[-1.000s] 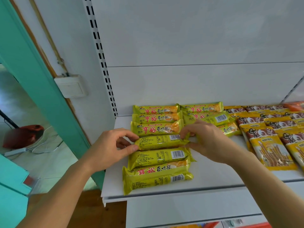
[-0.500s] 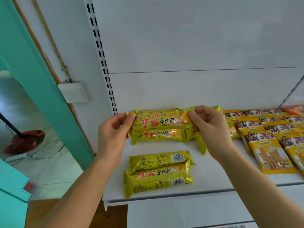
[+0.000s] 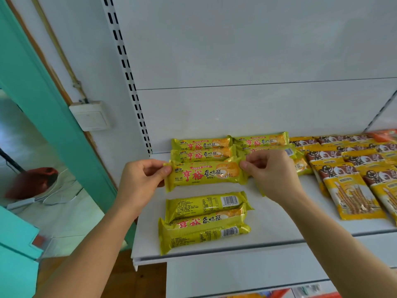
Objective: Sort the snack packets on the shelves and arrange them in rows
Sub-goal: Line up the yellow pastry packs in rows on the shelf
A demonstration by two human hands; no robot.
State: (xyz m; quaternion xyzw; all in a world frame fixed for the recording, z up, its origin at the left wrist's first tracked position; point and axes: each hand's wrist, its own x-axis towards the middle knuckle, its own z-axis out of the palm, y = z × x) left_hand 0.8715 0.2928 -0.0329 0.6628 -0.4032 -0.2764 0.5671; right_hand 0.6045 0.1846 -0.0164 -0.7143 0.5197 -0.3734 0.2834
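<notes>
The left hand (image 3: 139, 179) pinches the crimped left end of a long, glossy yellow-green biscuit packet (image 3: 204, 175); the right hand (image 3: 268, 173) pinches its right end, holding it label-up just above the smooth white shelf (image 3: 279, 222). Behind it lie matching packets in rows (image 3: 202, 150). Nearer the shelf edge, three more (image 3: 204, 220) overlap, two barcode-side up. Flat yellow stick-snack pouches (image 3: 348, 190) fill the right.
</notes>
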